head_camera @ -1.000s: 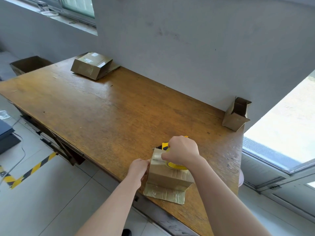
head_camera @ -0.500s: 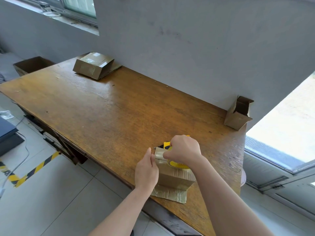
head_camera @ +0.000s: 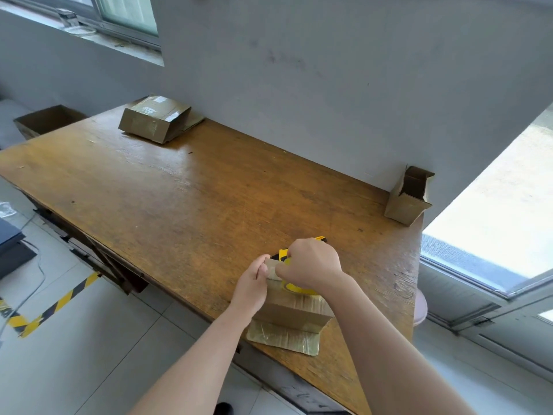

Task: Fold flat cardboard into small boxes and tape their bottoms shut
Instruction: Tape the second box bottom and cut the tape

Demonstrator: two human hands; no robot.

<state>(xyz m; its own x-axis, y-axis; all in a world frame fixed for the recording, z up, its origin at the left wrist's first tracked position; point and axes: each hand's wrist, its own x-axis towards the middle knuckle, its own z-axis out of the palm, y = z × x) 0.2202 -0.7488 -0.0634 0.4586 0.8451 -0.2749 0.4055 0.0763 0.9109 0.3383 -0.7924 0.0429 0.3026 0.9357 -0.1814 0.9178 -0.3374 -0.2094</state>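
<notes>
Wooden table [head_camera: 209,205] bears a small box [head_camera: 293,310] near its near edge. The left hand [head_camera: 253,284] pinches the box's far-left corner while the right hand [head_camera: 311,265] grips the tape dispenser [head_camera: 284,254]. A skewed pull could drag the box off.

- Left hand [head_camera: 254,275], below centre toward 6 o'clock: bare.
- Right hand [head_camera: 311,265], just beside it toward 5 o'clock: bare, knuckles showing.
- Left forearm [head_camera: 191,363]: bare along its whole visible length, out to the frame edge at 7 o'clock.
- Right forearm [head_camera: 389,354]: likewise bare, out to the edge at 5 o'clock.
</notes>
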